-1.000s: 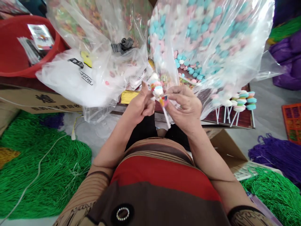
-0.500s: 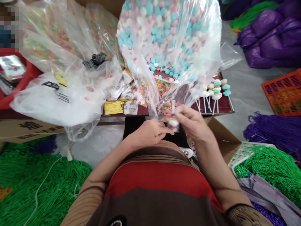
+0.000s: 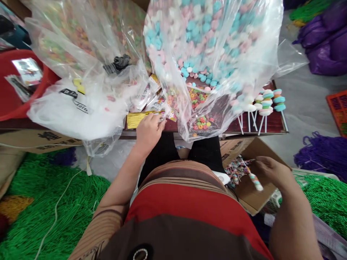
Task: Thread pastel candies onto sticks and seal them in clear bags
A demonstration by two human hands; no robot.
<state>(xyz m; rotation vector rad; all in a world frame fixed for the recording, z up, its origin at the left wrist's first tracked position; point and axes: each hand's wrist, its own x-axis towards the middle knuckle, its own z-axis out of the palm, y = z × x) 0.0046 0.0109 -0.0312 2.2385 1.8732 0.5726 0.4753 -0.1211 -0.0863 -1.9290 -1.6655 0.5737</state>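
My left hand (image 3: pixel 149 130) is at the table's front edge, over the right end of a bundle of yellow twist ties (image 3: pixel 135 120) and beside printed candy wrappers (image 3: pixel 157 104). Its fingers are bent together, and whatever is under the fingertips is hidden. Off to the right, my right hand (image 3: pixel 272 171) hovers above an open cardboard box (image 3: pixel 251 193), fingers extended. A wrapped marshmallow lollipop (image 3: pixel 255 182) in white, orange and blue is just below and left of those fingers, apart from them. Several wrapped candies (image 3: pixel 237 169) are inside the box.
Large clear bags of pastel marshmallows (image 3: pixel 208 32) and ring candies (image 3: pixel 62 39) cover the table (image 3: pixel 273 124). Unwrapped marshmallow skewers (image 3: pixel 267 103) rest at its right end. A red basin (image 3: pixel 48 81) stands left. Green cord (image 3: pixel 73 213) and purple cord (image 3: pixel 317 155) lie around.
My hands have come apart. The right moved right and down to the box, releasing the wrapped lollipop; the left moved left to the twist ties. The view shifted slightly.
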